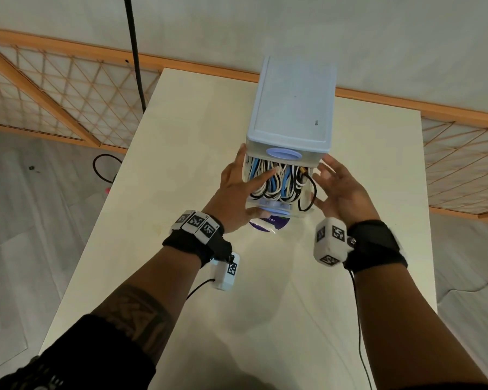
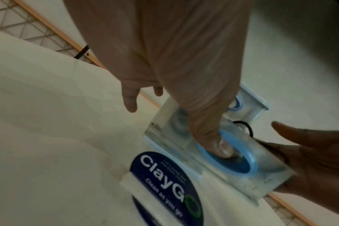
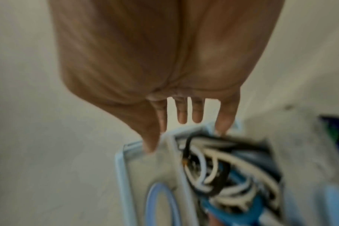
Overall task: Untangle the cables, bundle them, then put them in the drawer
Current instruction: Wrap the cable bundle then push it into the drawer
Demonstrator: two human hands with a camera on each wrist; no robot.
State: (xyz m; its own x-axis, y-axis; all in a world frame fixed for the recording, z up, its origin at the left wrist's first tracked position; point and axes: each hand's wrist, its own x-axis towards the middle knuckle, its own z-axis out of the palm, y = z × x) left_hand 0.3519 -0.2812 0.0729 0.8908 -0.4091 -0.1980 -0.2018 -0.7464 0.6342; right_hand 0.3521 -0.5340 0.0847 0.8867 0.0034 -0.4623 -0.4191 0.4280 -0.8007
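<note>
A pale blue drawer unit (image 1: 292,108) stands on the cream table (image 1: 181,164). Its lower drawer (image 1: 304,213) is pulled out toward me and packed with coiled white, blue and black cables (image 1: 282,181). One black cable loop (image 1: 312,192) hangs over the drawer's right edge. My left hand (image 1: 237,190) is at the drawer's left side, with straight fingers over the cables. Its thumb (image 2: 213,137) presses into the blue ring handle (image 2: 248,160) on the drawer front. My right hand (image 1: 341,190) is spread open at the drawer's right side, and its palm (image 2: 310,160) touches the drawer's front corner.
A round dark blue sticker (image 2: 164,183) lies on the table just in front of the drawer. A black cable loop (image 1: 104,167) lies on the floor to the left. A wooden lattice rail (image 1: 54,88) runs behind the table.
</note>
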